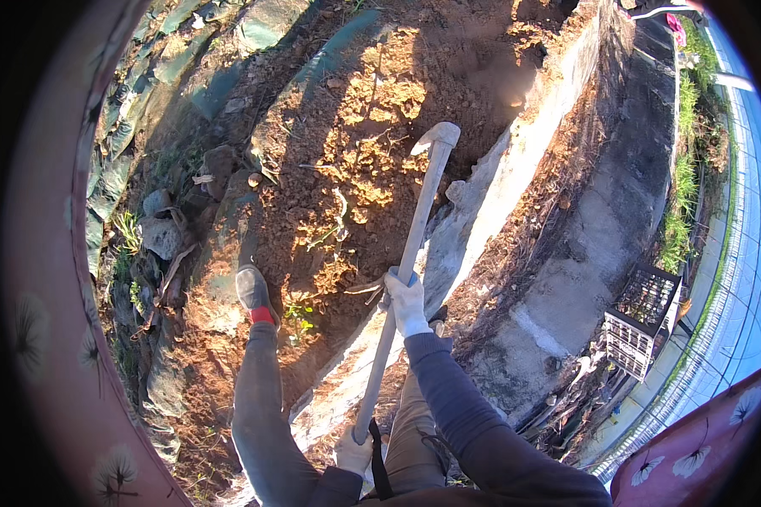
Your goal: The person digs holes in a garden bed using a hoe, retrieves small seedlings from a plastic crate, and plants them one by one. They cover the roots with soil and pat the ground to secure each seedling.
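Note:
A long-handled digging hoe slants up and away from me, its metal head above loose reddish-brown soil. The head's blade side faces mostly away, so its exact shape cannot be told. In a white glove, my right hand grips the middle of the shaft. Low in the view, my left hand, also gloved, holds the handle near its butt end. A narrow concrete wall top runs diagonally beside the shaft.
My left shoe rests on the soil. Stones and green sheeting lie to the left. Right of the wall stretches a concrete strip, with a dark plastic crate beyond it. Floral cloth frames the view.

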Demonstrator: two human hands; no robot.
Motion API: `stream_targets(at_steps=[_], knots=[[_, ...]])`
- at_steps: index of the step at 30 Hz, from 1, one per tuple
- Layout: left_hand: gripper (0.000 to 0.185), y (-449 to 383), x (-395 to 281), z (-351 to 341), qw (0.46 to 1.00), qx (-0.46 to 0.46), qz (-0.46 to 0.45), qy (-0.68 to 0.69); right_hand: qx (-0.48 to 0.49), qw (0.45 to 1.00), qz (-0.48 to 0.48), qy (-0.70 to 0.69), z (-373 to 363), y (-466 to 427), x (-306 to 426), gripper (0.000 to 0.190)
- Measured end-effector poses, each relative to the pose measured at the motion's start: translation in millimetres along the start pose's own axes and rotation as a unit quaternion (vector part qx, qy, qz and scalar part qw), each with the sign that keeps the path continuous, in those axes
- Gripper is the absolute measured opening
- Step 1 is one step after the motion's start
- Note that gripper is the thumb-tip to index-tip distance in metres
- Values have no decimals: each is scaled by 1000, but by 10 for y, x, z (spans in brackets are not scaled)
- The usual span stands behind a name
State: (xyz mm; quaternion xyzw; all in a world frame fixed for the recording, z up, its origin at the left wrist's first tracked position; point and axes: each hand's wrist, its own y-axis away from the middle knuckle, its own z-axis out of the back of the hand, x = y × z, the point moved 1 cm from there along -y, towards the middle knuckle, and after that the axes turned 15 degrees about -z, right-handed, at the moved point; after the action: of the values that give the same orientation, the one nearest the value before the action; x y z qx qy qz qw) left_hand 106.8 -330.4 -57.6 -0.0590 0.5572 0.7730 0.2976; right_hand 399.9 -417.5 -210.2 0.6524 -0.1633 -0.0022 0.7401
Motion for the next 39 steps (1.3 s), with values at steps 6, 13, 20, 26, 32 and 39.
stream_targets(at_steps=[6, 13, 20, 26, 32, 39], knots=[[29, -342, 55, -22, 998, -12, -56, 10, 38, 992, 103, -58, -2, 539, 411, 27], [32, -1455, -190, 125, 996, 12, -86, -12, -91, 990, 106, 25, -374, -972, 933, 20], [31, -338, 228, -105, 999, 6, 1, -41, 8, 1000, -1, -16, 60, -347, -3, 20], [33, -295, 309, -8, 999, 10, -27, -44, 31, 992, 119, -25, 13, 360, 15, 19], [30, -905, -235, 222, 997, -25, -73, 8, -11, 999, 48, 9, -339, -619, 826, 22], [38, 262, 447, -88, 994, 76, 77, -24, -12, 999, 25, 26, 88, 475, -465, 27]])
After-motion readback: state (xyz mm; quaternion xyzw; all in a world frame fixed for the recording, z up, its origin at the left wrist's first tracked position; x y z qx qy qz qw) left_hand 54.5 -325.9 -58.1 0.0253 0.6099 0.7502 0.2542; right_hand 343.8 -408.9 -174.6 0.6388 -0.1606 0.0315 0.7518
